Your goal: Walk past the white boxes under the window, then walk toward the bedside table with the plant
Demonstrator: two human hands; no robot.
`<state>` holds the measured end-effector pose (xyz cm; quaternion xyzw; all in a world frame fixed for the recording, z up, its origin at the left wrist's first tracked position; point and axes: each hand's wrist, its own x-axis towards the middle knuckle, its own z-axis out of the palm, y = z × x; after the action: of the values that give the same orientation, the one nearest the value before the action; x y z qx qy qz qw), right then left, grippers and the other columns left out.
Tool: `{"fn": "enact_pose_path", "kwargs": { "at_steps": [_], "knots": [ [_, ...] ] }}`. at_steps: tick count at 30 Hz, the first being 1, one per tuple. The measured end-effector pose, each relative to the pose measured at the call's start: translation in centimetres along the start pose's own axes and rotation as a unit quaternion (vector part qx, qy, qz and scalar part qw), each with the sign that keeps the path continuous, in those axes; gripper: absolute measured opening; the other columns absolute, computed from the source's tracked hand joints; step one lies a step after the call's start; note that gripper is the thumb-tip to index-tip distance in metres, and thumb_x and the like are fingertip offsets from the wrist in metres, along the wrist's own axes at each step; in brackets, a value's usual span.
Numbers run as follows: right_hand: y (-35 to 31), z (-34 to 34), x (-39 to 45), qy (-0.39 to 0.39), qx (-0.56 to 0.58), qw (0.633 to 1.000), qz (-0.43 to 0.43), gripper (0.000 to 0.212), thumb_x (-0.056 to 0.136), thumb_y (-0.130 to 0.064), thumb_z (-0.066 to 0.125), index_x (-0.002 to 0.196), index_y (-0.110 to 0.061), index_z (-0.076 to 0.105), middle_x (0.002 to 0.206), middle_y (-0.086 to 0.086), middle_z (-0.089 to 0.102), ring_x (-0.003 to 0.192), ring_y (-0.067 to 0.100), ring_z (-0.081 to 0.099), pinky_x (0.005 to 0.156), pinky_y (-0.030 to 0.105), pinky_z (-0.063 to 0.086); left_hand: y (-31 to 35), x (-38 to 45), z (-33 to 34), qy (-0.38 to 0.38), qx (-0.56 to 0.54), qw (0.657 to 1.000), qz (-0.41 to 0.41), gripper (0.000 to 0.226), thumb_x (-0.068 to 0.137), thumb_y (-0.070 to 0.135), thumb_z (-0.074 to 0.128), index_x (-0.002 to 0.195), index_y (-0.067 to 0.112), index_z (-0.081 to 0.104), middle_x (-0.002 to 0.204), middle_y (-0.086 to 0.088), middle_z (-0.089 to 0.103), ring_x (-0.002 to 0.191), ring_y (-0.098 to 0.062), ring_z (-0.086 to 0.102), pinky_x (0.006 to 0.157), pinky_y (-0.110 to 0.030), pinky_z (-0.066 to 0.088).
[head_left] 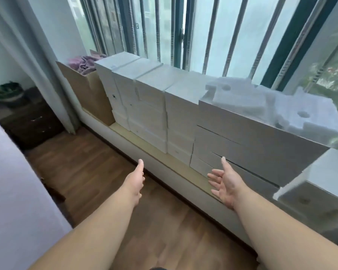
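Both my arms reach forward over a wooden floor toward a low window ledge (pixel 160 152). My left hand (pixel 136 182) is held edge-on with fingers straight, empty, just short of the ledge. My right hand (pixel 223 184) is spread, palm turned left, holding nothing, close in front of a stack of large flat white boxes (pixel 252 145). Further left along the ledge stand stacks of smaller white boxes (pixel 150 106). White foam packing pieces (pixel 242 100) lie on top of the large stack.
A brown cardboard box (pixel 90 90) with pink cloth (pixel 82 62) sits at the ledge's far left. A white box (pixel 318 190) stands at the right. A barred window (pixel 183 30), a curtain (pixel 37 55), a dark drawer unit (pixel 29 121) and a bed edge (pixel 12 191) surround the floor (pixel 98 168).
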<state>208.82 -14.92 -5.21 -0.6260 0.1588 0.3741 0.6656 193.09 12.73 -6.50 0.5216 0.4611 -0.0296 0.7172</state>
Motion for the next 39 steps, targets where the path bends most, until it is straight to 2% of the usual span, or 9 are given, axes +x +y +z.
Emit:
{"fn": "enact_pose_path", "kwargs": {
  "at_steps": [5,12,17,20,25,30,33,36,39],
  "knots": [
    [-3.6,10.0,5.6,-0.062,-0.055,0.996,0.015,0.094,0.098,-0.083,0.054,0.152,-0.007,0.060,0.151,0.015,0.069,0.153,0.035,0.053,0.131,0.058,0.030,4.6,3.0,-6.5,0.064,-0.072,0.995,0.017,0.108,0.099,0.087,0.041,0.175,0.011,0.033,0.183,-0.010,0.034,0.170,-0.032,0.027,0.137,-0.063,0.016],
    [-6.6,24.0,13.3,-0.167,-0.162,0.972,0.042,0.085,0.102,-0.078,0.054,0.146,-0.006,0.062,0.151,0.015,0.067,0.157,0.035,0.050,0.136,0.059,0.026,7.2,6.9,-15.0,0.168,-0.182,0.969,0.009,0.104,0.101,0.086,0.037,0.174,0.013,0.036,0.183,-0.009,0.034,0.169,-0.031,0.029,0.137,-0.062,0.016],
    [-9.2,34.5,18.6,-0.229,-0.224,0.946,0.045,0.093,0.103,-0.078,0.052,0.159,-0.004,0.055,0.159,0.015,0.063,0.160,0.033,0.047,0.138,0.058,0.024,9.3,9.6,-20.3,0.236,-0.257,0.937,0.010,0.106,0.100,0.088,0.036,0.175,0.013,0.034,0.184,-0.008,0.033,0.169,-0.030,0.029,0.137,-0.062,0.015],
    [-10.7,41.2,20.5,-0.286,-0.265,0.919,0.067,0.099,0.104,-0.079,0.048,0.168,-0.004,0.045,0.172,0.016,0.053,0.164,0.032,0.040,0.137,0.056,0.025,10.8,10.9,-23.0,0.269,-0.305,0.913,0.026,0.107,0.100,0.088,0.034,0.176,0.013,0.031,0.185,-0.009,0.030,0.171,-0.030,0.026,0.138,-0.062,0.013],
    [-11.9,51.3,21.2,-0.338,-0.304,0.887,0.078,0.098,0.106,-0.079,0.042,0.172,-0.006,0.038,0.178,0.015,0.044,0.168,0.030,0.034,0.138,0.054,0.022,13.2,11.7,-28.0,0.304,-0.326,0.895,0.030,0.109,0.098,0.091,0.031,0.177,0.016,0.029,0.186,-0.007,0.027,0.172,-0.030,0.023,0.137,-0.062,0.013],
    [-11.0,61.6,23.2,-0.341,-0.335,0.876,0.068,0.091,0.109,-0.074,0.043,0.168,-0.006,0.043,0.174,0.017,0.050,0.163,0.035,0.042,0.136,0.059,0.028,15.4,14.7,-35.9,0.321,-0.340,0.884,0.026,0.114,0.094,0.094,0.033,0.177,0.015,0.029,0.184,-0.008,0.032,0.170,-0.033,0.027,0.136,-0.063,0.016],
    [-10.1,68.3,24.4,-0.321,-0.340,0.882,0.053,0.083,0.111,-0.069,0.045,0.165,-0.006,0.049,0.165,0.019,0.058,0.154,0.038,0.052,0.131,0.061,0.036,16.9,17.6,-41.2,0.319,-0.356,0.878,0.026,0.115,0.095,0.093,0.037,0.176,0.012,0.031,0.182,-0.012,0.037,0.167,-0.037,0.034,0.134,-0.062,0.022],
    [-9.6,75.2,26.0,-0.299,-0.334,0.892,0.055,0.081,0.110,-0.068,0.048,0.162,-0.006,0.052,0.159,0.018,0.063,0.149,0.037,0.057,0.128,0.061,0.040,19.6,20.3,-47.7,0.312,-0.351,0.883,0.012,0.112,0.097,0.090,0.039,0.175,0.010,0.034,0.180,-0.014,0.039,0.165,-0.038,0.037,0.133,-0.061,0.027],
    [-10.6,81.4,27.3,-0.291,-0.319,0.900,0.051,0.080,0.110,-0.069,0.049,0.160,-0.007,0.054,0.157,0.018,0.065,0.147,0.037,0.058,0.127,0.062,0.042,23.5,22.2,-53.8,0.298,-0.329,0.896,0.020,0.111,0.097,0.090,0.036,0.176,0.012,0.031,0.182,-0.012,0.036,0.167,-0.035,0.034,0.134,-0.060,0.025]
  ]
}}
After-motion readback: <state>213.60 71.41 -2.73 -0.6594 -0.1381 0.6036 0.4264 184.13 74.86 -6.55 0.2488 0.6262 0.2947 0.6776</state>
